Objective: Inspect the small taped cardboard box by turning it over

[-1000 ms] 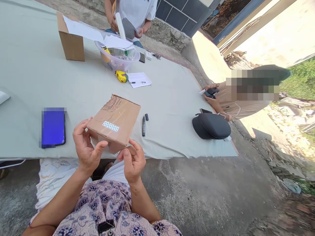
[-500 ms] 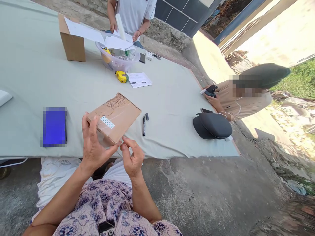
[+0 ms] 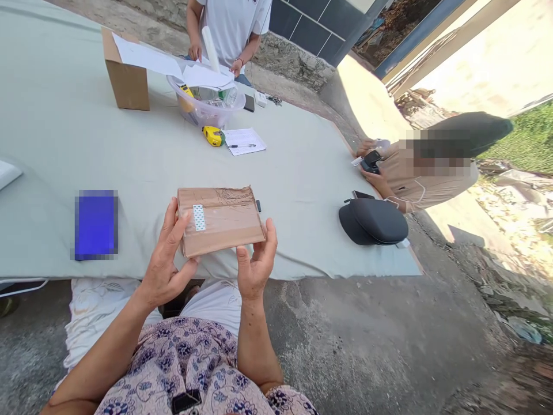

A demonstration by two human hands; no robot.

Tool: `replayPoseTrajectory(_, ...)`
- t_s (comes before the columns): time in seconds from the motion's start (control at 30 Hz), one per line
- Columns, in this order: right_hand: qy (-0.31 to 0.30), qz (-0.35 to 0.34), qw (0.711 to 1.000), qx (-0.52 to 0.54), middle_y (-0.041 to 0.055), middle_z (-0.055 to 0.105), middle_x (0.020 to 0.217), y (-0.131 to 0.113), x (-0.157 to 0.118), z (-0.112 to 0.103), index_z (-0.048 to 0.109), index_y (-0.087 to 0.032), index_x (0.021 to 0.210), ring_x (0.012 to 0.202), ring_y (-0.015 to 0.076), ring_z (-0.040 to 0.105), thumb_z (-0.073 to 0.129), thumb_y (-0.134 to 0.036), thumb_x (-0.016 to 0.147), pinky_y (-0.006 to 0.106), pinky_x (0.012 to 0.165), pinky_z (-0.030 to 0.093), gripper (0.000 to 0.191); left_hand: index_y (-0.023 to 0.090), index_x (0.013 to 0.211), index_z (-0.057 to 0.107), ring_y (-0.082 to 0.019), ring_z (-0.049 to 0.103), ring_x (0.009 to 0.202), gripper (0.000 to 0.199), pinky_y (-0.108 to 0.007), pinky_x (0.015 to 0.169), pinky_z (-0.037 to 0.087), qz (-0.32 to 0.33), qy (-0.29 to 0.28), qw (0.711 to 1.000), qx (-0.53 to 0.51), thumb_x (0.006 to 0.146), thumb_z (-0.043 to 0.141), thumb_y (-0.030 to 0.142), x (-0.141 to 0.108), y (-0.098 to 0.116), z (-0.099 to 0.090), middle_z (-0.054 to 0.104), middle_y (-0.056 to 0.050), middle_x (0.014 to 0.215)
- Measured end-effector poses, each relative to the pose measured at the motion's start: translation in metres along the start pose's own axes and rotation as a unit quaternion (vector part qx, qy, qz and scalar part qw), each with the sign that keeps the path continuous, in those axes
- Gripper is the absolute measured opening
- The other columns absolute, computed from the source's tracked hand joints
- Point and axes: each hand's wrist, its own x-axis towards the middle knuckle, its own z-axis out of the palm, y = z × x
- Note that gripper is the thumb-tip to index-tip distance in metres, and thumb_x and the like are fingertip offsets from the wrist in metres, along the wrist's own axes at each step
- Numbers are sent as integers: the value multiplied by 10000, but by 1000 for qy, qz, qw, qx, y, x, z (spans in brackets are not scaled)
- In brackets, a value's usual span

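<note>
A flat brown cardboard box (image 3: pixel 227 222) with clear tape and a dotted white sticker (image 3: pixel 199 218) is held above the near edge of the table. My left hand (image 3: pixel 167 259) grips its left end, fingers on the left side and thumb at the near corner. At the near right corner, my right hand (image 3: pixel 256 259) holds the box between thumb and fingers. The box covers most of a black marker; only the dark cap (image 3: pixel 258 205) shows past its right edge.
A blurred blue item (image 3: pixel 95 225) lies left. Farther back are an upright carton (image 3: pixel 129 83), a plastic basket (image 3: pixel 205 109), a yellow tape measure (image 3: pixel 213 136) and paper with a pen (image 3: pixel 253 141). A black case (image 3: pixel 375 221) sits right. Two people are at the table's edges.
The box has turned so its long side lies nearly level across my view. My right hand has moved right and now grips the near right corner. The marker has become mostly covered.
</note>
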Motion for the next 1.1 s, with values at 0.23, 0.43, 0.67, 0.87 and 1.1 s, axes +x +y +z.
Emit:
replayPoseTrajectory(0.23, 62, -7, 998, -6, 142, 650, 1364, 2, -8, 6, 581, -222, 1389, 1299, 250, 617, 471, -465, 1009, 452, 1096, 514, 464, 316, 1579, 309, -355, 162, 1592, 673, -591, 1251, 264, -16, 55, 998, -16, 979, 570, 473, -1, 2, 4, 195, -160, 1709)
replayPoseTrajectory(0.43, 83, -2, 995, 55, 107, 672, 1340, 23, -5, 14, 634, -243, 1334, 1298, 223, 610, 472, -440, 1011, 424, 1115, 482, 411, 354, 1616, 227, -320, 165, 1595, 711, -549, 1272, 240, -18, 58, 997, -37, 991, 538, 494, 0, -14, 9, 179, -123, 1721)
replayPoseTrajectory(0.67, 47, 30, 998, 28, 86, 748, 1092, 53, -5, 14, 714, -187, 1139, 1039, 190, 681, 533, -464, 970, 322, 925, 538, 373, 286, 1630, 216, -315, 336, 1540, 820, -486, 1245, 346, -21, 33, 999, -1, 946, 652, 408, -14, -48, 2, 319, -157, 1670)
replayPoseTrajectory(0.87, -83, 122, 988, -54, 70, 743, 930, 78, -13, 3, 714, -173, 1035, 838, 186, 654, 548, -436, 925, 303, 764, 520, 331, 199, 1456, 491, -268, 650, 1266, 503, -426, 1024, 586, -166, -59, 982, 64, 987, 528, 380, -39, -68, -13, 626, -132, 1426)
replayPoseTrajectory(1.1, -101, 143, 977, -123, 35, 703, 819, 90, -20, 12, 685, -187, 943, 730, 170, 598, 532, -373, 891, 302, 720, 471, 246, 150, 1174, 646, -250, 749, 937, 317, -372, 833, 606, -182, -41, 969, 160, 975, 471, 322, -47, -84, -2, 771, -112, 1070)
